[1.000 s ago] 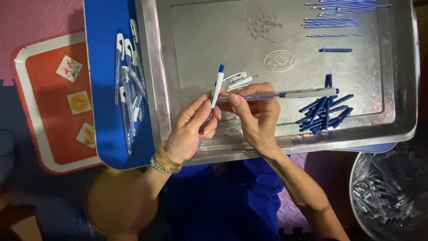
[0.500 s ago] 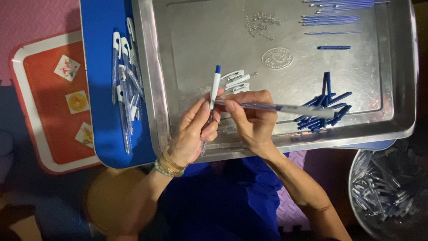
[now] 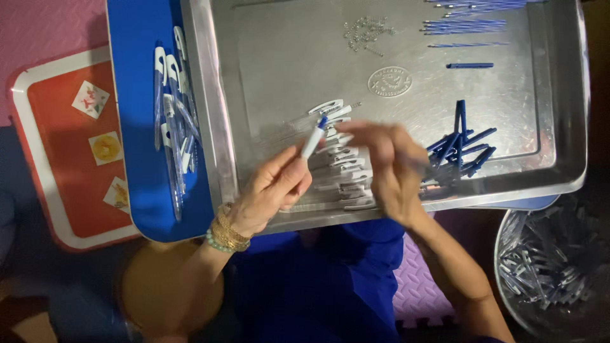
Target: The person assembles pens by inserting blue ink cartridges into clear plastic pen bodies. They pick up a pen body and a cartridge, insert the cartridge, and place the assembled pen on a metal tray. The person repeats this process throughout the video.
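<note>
Since half a second ago the right hand (image 3: 389, 166) has let go of the clear pen barrel it held across the tray; it now sweeps, blurred, over the row of white pen caps (image 3: 343, 166), palm down and fingers spread loose, and I cannot tell whether anything is pinched under them. Meanwhile the left hand (image 3: 274, 190) has kept its hold on the white pen piece with the blue tip (image 3: 314, 137), though that piece now leans up and to the right rather than standing nearly straight. Thumb and forefinger are closed around its lower end, and the blue tip points toward the caps, just above the topmost ones. Gold and green bangles (image 3: 225, 234) sit on that wrist.

Both hands work over the near half of a large steel tray (image 3: 559, 127). The white caps lie stacked in a column between the two hands, near the tray's front rim. Just right of the right hand lies a loose heap of dark blue pen parts (image 3: 462, 145), touching one another at odd angles. Farther back, a small cluster of tiny metal springs (image 3: 367, 30) and a row of thin blue refills (image 3: 464, 26) rest near the far edge.

Left of the steel tray sits a blue tray (image 3: 136, 190) with finished pens (image 3: 173, 121) lying lengthwise. Beyond it is an orange tray (image 3: 57, 184), and at lower right a round metal bowl (image 3: 508, 254) holds clear barrels.
</note>
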